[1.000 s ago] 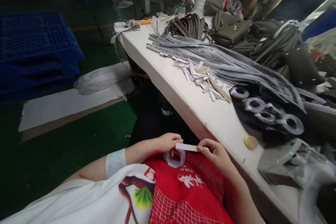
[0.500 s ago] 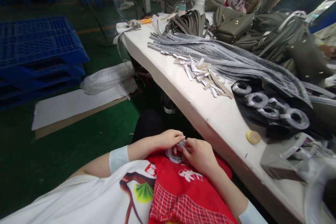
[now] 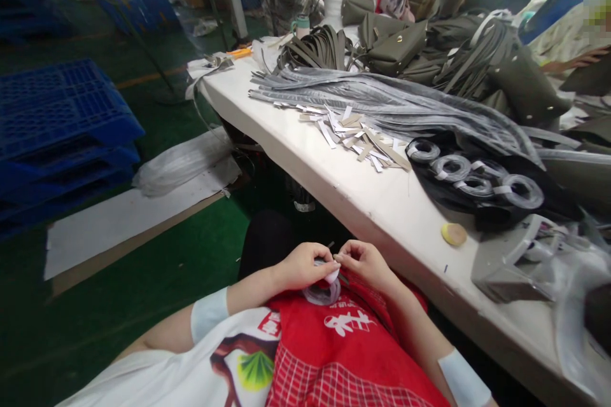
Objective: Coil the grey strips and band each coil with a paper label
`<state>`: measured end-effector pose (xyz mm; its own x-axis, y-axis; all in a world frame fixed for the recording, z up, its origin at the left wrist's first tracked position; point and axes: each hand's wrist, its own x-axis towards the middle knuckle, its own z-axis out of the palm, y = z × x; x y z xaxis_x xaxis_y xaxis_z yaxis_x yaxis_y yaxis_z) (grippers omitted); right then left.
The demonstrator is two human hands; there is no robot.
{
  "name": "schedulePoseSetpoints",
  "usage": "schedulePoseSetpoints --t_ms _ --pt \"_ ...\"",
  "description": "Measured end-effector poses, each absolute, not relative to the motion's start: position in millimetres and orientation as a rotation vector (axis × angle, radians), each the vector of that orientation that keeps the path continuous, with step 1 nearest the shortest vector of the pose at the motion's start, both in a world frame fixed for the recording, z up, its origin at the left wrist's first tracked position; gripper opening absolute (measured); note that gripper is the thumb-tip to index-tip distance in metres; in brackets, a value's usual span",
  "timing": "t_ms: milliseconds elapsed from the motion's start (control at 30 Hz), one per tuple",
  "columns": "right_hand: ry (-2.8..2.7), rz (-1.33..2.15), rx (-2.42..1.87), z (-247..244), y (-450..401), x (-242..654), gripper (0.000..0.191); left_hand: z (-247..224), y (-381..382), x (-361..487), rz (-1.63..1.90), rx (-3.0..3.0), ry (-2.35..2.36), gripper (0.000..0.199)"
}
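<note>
Over the red apron, my left hand is closed on a coil of clear-grey strip, with a white piece wrapped at the coil's upper edge. My right hand is pinched beside it, its fingertips meeting the left ones at the white piece; what it grips is too small to make out. On the white table, several similar coils lie on black material. Short white and tan strips are scattered left of them.
Long grey strips and olive bags cover the table's far side. A yellow round piece and a tape dispenser are at right. Blue pallets stand left. Another person's hand shows at upper right.
My right hand has lifted off the coil's side, and its fingertips now meet the left ones at the white piece. More of the coil and white piece shows. The camera view has shifted.
</note>
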<state>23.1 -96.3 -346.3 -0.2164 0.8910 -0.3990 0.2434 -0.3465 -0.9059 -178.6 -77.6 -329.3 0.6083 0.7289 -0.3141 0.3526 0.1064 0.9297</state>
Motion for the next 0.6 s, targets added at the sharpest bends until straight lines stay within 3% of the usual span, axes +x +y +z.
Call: schedulePoseSetpoints --t_ms 100,167,467,600 --pt "-1.232 1.745 -1.518 -365 -100 17 0.059 -326 -80 -179 0.406 1.514 0.989 0.024" --pt "-1.209 1.788 -1.487 -372 -105 11 0.063 -327 -80 -180 0.438 1.530 0.981 0.021" --pt "-1.232 1.429 -1.479 -363 -109 -1 0.037 -329 -82 -178 0.629 1.542 1.060 0.019" --pt "-1.314 1.395 -1.469 -356 -104 4 0.035 -332 -80 -175 0.564 1.524 1.138 0.020"
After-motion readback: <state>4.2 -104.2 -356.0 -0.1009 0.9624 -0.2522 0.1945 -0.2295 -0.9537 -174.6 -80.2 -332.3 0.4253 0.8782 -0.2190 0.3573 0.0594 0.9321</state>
